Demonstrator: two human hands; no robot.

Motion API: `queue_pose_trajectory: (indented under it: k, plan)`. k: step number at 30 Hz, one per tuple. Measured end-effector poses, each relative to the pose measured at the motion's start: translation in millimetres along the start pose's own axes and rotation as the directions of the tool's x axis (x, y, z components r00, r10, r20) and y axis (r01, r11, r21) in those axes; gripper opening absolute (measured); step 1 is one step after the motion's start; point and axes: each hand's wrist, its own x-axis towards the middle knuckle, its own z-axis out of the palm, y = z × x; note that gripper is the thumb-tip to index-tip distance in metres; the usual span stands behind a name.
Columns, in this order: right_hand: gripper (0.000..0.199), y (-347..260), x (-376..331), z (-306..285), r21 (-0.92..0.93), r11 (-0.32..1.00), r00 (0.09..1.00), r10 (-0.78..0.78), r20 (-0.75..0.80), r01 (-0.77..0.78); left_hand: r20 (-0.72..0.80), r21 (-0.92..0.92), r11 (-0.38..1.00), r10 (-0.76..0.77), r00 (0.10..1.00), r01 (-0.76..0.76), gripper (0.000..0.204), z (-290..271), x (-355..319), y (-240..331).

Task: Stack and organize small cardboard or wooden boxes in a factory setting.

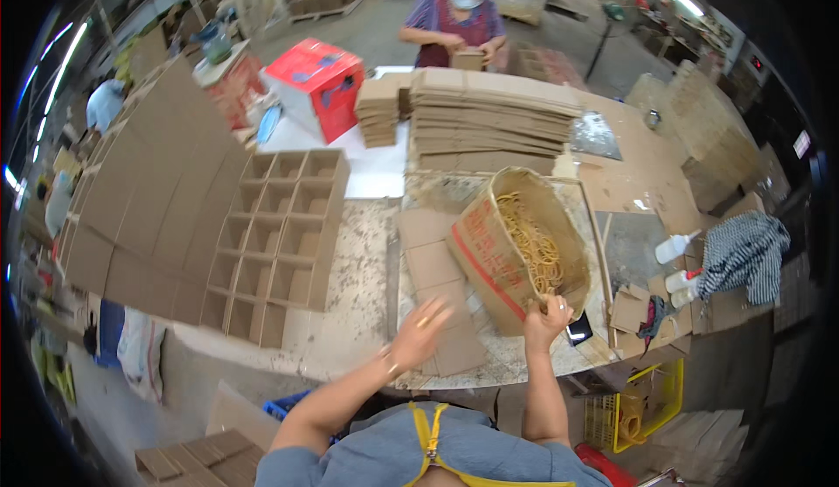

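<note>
A brown paper sack (pixel 494 255) with red printing leans on the table in front of me, its mouth toward the right. Inside lies a tangle of yellow rubber bands (pixel 529 240). My right hand (pixel 549 319) is closed on the near edge of the sack's mouth. My left hand (pixel 423 334), smeared by motion, hovers at the left edge of a flat folded cardboard piece (pixel 453 347). A yellowish spot shows at its fingers; whether that is a rubber band or a ring I cannot make out.
Cardboard divider grids (pixel 281 225) stand on the left. Behind the sack lies a stack of flat cardboard (pixel 489 120), with a red box (pixel 316 85) to its left. A phone (pixel 578 330), white bottles (pixel 675 247) and a checked cloth (pixel 745 255) are right. Across the table, a masked person (pixel 454 28) handles cardboard.
</note>
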Motion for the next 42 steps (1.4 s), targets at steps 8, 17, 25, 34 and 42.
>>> queue_pose_trajectory:
  k: [8,17,25,34,42]
  plan:
    - [0.012,-64.4,-7.3,43.6,0.11,0.99,0.976,-0.059,-0.208,0.083,0.171,0.048,0.691,-0.717,0.676,0.721,0.025,-61.9,-265.8,-24.7]
    - [0.023,-213.3,-49.5,47.8,0.562,0.765,0.837,-0.503,0.214,0.316,-0.225,-0.32,0.689,-0.722,0.655,0.65,0.027,-7.1,-227.8,-5.0]
    - [0.024,-330.2,-135.4,30.2,0.876,0.436,0.362,-0.866,0.346,0.207,-0.272,-0.368,-0.019,-0.954,-0.127,0.929,0.033,76.0,-415.0,76.7]
    - [0.025,-397.7,-211.8,31.3,0.864,0.499,0.021,-0.865,0.501,-0.061,-0.034,-0.579,-0.555,-0.716,-0.698,0.597,0.029,207.1,-498.5,265.4]
    - [0.026,-429.6,-254.2,43.6,0.755,0.627,-0.148,-0.779,0.61,-0.191,-0.189,-0.737,-0.459,-0.565,-0.803,0.496,0.022,238.6,-496.1,289.5]
